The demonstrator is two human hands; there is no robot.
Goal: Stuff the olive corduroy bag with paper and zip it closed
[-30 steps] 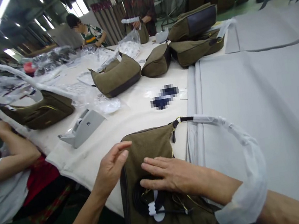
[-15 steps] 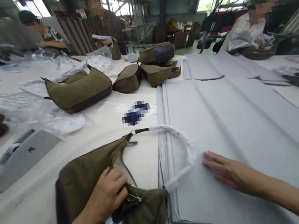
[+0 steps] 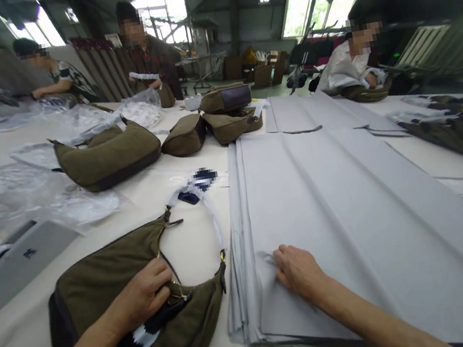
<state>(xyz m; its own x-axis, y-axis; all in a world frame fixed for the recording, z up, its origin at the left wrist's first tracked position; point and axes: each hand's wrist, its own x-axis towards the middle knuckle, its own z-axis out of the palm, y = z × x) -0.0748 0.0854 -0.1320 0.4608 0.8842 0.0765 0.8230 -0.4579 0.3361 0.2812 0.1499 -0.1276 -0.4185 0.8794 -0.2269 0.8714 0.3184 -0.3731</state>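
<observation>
An olive-green handbag (image 3: 109,265) with dark trim lies on the table before me, its top open. My left hand (image 3: 147,291) is closed on the bag's zipped edge, fingertips partly hidden inside the opening. The bag's strap (image 3: 212,212), wrapped in white, loops up beyond it. A dark tag with a pale piece (image 3: 145,336) lies against the bag below my left hand. To the right is a stack of light grey paper sheets (image 3: 328,198). My right hand (image 3: 299,272) pinches the top sheet near its left edge, where it creases.
More olive bags (image 3: 108,155) stand beyond, with clear plastic wrapping (image 3: 80,201) at left. A grey dispenser-like box (image 3: 37,259) sits on the left. Across the table several people (image 3: 151,62) handle bags. Another pile of sheets (image 3: 292,113) lies farther back.
My right hand has moved left and its fingers have closed on the top sheet, which now wrinkles. The bag's strap has swung left off the sheets. My left hand stays at the opening.
</observation>
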